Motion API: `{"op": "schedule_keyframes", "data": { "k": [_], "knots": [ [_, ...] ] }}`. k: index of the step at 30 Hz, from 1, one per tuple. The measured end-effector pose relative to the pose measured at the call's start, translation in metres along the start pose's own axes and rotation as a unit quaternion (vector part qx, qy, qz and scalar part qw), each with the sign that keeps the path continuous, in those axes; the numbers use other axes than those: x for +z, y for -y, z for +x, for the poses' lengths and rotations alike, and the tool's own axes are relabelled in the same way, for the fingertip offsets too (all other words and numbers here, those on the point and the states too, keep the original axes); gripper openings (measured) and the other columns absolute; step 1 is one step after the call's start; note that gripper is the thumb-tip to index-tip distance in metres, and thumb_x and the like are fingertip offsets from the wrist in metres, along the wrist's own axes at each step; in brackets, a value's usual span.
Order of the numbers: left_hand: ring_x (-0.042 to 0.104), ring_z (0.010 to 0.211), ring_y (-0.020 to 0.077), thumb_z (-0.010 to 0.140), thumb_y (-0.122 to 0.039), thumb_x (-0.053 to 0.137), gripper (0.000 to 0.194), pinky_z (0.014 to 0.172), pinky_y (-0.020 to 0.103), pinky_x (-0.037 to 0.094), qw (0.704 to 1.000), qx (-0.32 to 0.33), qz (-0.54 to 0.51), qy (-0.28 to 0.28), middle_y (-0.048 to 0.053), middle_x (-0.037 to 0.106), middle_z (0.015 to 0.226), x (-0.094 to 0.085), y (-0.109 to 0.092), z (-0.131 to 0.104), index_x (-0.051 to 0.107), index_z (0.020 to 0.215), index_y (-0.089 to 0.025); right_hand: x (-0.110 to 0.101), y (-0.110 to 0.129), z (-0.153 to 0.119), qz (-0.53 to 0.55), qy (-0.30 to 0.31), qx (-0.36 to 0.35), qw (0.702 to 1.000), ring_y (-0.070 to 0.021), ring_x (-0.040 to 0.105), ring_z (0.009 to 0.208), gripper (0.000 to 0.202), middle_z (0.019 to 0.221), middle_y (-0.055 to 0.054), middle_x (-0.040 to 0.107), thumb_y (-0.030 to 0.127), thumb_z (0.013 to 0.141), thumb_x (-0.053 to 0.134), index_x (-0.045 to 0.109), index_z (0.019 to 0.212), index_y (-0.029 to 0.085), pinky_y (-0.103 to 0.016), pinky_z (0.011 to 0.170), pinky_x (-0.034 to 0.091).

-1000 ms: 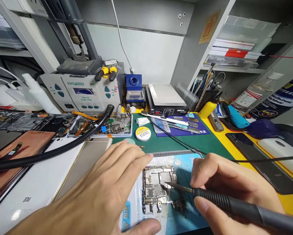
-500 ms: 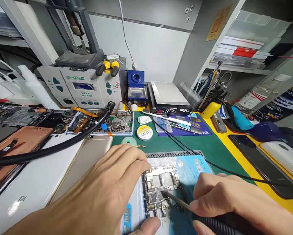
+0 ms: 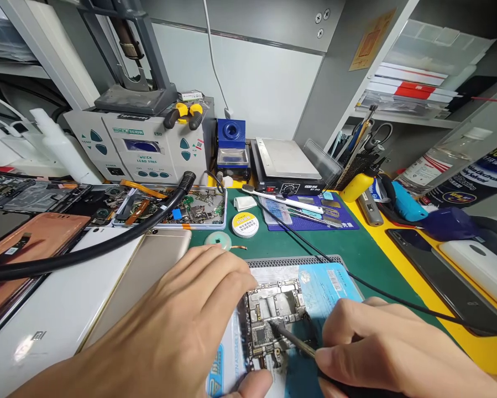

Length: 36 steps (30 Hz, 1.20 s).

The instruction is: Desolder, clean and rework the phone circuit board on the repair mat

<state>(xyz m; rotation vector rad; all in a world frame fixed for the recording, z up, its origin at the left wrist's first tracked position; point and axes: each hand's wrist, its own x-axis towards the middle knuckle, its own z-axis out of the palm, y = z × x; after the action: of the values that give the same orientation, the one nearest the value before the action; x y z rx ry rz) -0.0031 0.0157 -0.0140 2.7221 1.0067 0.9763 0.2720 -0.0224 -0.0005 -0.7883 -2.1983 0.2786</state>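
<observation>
A phone circuit board (image 3: 273, 307) lies on a blue and white packet (image 3: 320, 282). My left hand (image 3: 190, 315) is bent around the board's left side, with fingertips at its upper left corner and the thumb by its lower edge. In my right hand (image 3: 368, 342) is a soldering iron (image 3: 296, 341), pinched between thumb and fingers. Its dark tip meets the middle of the board, beside a square chip (image 3: 260, 335). The iron's handle is mostly hidden under the hand.
A black hose (image 3: 107, 243) crosses phones and a parts tray (image 3: 207, 210) on the left. Behind stand a hot-air station (image 3: 144, 146) and a hot plate (image 3: 289, 160). A thin black cable (image 3: 381, 287) runs past my right hand. A round tin (image 3: 245, 225) sits beyond the packet.
My right hand and the iron have shifted slightly left, and the handle shows less. The board appears slightly shifted or tilted. My left hand stays in nearly the same place.
</observation>
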Motion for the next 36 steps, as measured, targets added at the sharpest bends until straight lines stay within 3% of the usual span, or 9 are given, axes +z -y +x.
{"op": "schedule_keyframes", "data": {
  "k": [8, 13, 17, 20, 29, 34, 36],
  "knots": [
    [0.074, 0.117, 0.0297, 0.084, -0.027, 0.075, 0.048, 0.098, 0.046, 0.058, 1.000, 0.001, -0.006, -0.006, 0.006, 0.077, 0.124, -0.005, 0.000, 0.003, 0.060, 0.129, -0.024, -0.014, 0.004, 0.006, 0.010, 0.067, 0.006, 0.998, -0.0102, 0.069, 0.064, 0.024, 0.081, 0.004, 0.069, 0.003, 0.100, 0.069, 0.067, 0.116, 0.022, -0.026, 0.061, 0.050],
    [0.073, 0.122, 0.0302, 0.085, -0.023, 0.070, 0.041, 0.095, 0.045, 0.059, 1.000, -0.018, -0.014, 0.002, 0.008, 0.077, 0.125, -0.007, -0.004, 0.004, 0.060, 0.125, -0.024, -0.017, 0.004, 0.007, 0.011, 0.065, -0.009, 0.998, -0.0108, 0.071, 0.064, 0.028, 0.082, 0.002, 0.071, -0.002, 0.097, 0.069, 0.067, 0.115, 0.020, -0.025, 0.056, 0.051],
    [0.073, 0.127, 0.0282, 0.090, -0.025, 0.070, 0.041, 0.107, 0.045, 0.059, 1.000, -0.027, -0.014, 0.006, 0.007, 0.077, 0.128, -0.008, -0.006, -0.002, 0.061, 0.129, -0.025, -0.019, 0.002, 0.009, 0.021, 0.086, -0.018, 0.996, -0.0114, 0.072, 0.063, 0.037, 0.082, 0.002, 0.071, -0.003, 0.092, 0.075, 0.067, 0.118, 0.021, -0.024, 0.056, 0.056],
    [0.072, 0.130, 0.0269, 0.092, -0.025, 0.070, 0.043, 0.116, 0.045, 0.057, 0.999, -0.034, -0.008, 0.012, 0.006, 0.076, 0.131, -0.010, -0.006, -0.004, 0.062, 0.133, -0.025, -0.018, 0.000, 0.011, 0.018, 0.070, -0.020, 0.997, -0.0113, 0.071, 0.061, 0.036, 0.081, 0.002, 0.071, -0.003, 0.092, 0.073, 0.065, 0.116, 0.022, -0.023, 0.052, 0.053],
    [0.072, 0.122, 0.0270, 0.092, -0.026, 0.071, 0.038, 0.112, 0.044, 0.057, 0.999, -0.024, -0.017, 0.013, 0.006, 0.076, 0.128, -0.011, -0.005, 0.005, 0.062, 0.129, -0.025, -0.016, -0.001, 0.008, 0.011, 0.063, -0.037, 0.997, -0.0121, 0.070, 0.060, 0.036, 0.081, 0.002, 0.071, -0.001, 0.089, 0.075, 0.067, 0.115, 0.021, -0.026, 0.049, 0.050],
    [0.067, 0.134, 0.0313, 0.099, -0.031, 0.068, 0.040, 0.130, 0.055, 0.041, 0.999, -0.039, 0.000, 0.012, 0.010, 0.073, 0.140, -0.009, -0.008, -0.005, 0.062, 0.138, -0.022, -0.013, -0.003, 0.008, 0.004, 0.037, -0.057, 0.998, -0.0123, 0.066, 0.059, 0.030, 0.079, 0.001, 0.068, 0.002, 0.090, 0.077, 0.068, 0.114, 0.018, -0.026, 0.047, 0.046],
    [0.066, 0.137, 0.0333, 0.099, -0.031, 0.067, 0.042, 0.127, 0.057, 0.043, 0.999, -0.047, -0.001, 0.005, 0.012, 0.072, 0.141, -0.007, -0.009, -0.008, 0.061, 0.140, -0.022, -0.012, -0.005, 0.008, 0.008, 0.030, -0.055, 0.998, -0.0125, 0.067, 0.058, 0.028, 0.079, 0.002, 0.069, 0.006, 0.092, 0.078, 0.068, 0.114, 0.019, -0.025, 0.047, 0.047]
  ]
}}
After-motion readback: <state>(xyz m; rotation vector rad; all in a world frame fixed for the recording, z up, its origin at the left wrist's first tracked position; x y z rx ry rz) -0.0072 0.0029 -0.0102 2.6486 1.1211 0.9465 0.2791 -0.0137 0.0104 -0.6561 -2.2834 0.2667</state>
